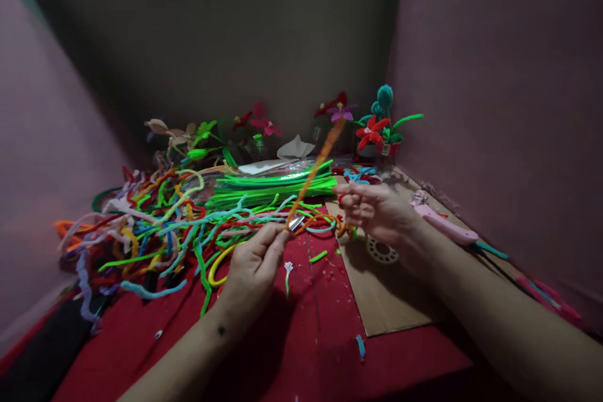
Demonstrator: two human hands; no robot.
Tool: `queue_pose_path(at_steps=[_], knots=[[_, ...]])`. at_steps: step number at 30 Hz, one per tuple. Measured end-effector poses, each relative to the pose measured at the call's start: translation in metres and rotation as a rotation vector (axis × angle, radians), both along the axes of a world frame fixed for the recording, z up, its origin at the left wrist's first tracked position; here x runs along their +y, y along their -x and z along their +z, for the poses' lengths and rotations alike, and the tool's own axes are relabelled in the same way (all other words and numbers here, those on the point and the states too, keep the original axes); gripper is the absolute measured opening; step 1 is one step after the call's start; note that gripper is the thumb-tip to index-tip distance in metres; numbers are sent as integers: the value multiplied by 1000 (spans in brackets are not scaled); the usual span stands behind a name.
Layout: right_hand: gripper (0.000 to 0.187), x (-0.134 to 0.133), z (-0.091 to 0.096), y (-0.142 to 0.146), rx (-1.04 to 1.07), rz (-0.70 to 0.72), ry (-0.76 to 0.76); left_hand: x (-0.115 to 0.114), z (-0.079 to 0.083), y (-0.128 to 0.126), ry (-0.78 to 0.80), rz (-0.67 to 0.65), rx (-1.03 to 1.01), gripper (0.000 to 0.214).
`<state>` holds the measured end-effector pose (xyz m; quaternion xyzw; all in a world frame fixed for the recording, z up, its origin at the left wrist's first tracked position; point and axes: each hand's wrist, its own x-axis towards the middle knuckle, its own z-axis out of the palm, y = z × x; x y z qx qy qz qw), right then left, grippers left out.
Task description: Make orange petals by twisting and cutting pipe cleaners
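Note:
My left hand (258, 264) is closed in a pinch on the lower part of an orange pipe cleaner (316, 169). That pipe cleaner rises up and to the right, its top end blurred. To the right, my right hand (372, 210) is raised with loosely curled fingers, slightly smeared by motion, and nothing shows gripped in them. An orange loop (325, 220) of pipe cleaner lies between the two hands; whether it joins the held piece I cannot tell. Just beyond my left fingertips is a shiny metal blade (296, 223), partly hidden.
A tangle of coloured pipe cleaners (155, 220) covers the left side, beside a bundle of green ones (273, 185). Pipe-cleaner flowers (372, 132) stand at the back. Cardboard (377, 301), a white perforated ring (382, 251) and a pink glue gun (445, 223) are on the right.

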<state>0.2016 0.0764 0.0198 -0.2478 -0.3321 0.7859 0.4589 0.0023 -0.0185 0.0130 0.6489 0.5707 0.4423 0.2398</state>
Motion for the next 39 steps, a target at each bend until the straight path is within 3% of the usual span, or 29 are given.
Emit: queue_pose_path(at_steps=[3, 6, 10, 13, 17, 23, 27, 31, 35, 39], knots=[[23, -14, -8, 18, -92, 62, -92, 1, -13, 1, -152, -81, 321, 19], [23, -17, -13, 23, -56, 18, -150, 3, -23, 4, -251, -154, 561, 20], [12, -11, -11, 18, -2, -118, -209, 4, -27, 8, -205, -183, 717, 20], [10, -3, -7, 11, 109, -223, -151, 6, -22, 11, -108, -203, 742, 20], [10, 5, -7, 4, 179, -214, -134, 14, -7, 19, -41, -153, 521, 21], [13, -6, -15, 13, 22, -92, -188, 24, 21, 45, 93, 19, 21, 21], [16, -18, -16, 20, -31, -13, -214, 22, 25, 50, 178, 31, -431, 19], [16, -30, -18, 27, -77, 68, -203, 18, 24, 37, 218, -17, -804, 18], [17, -42, -24, 37, -170, 181, -187, 12, 24, 21, 236, -125, -976, 16], [18, -52, -25, 44, -271, 205, -220, 8, 20, 12, 208, -218, -886, 14]])
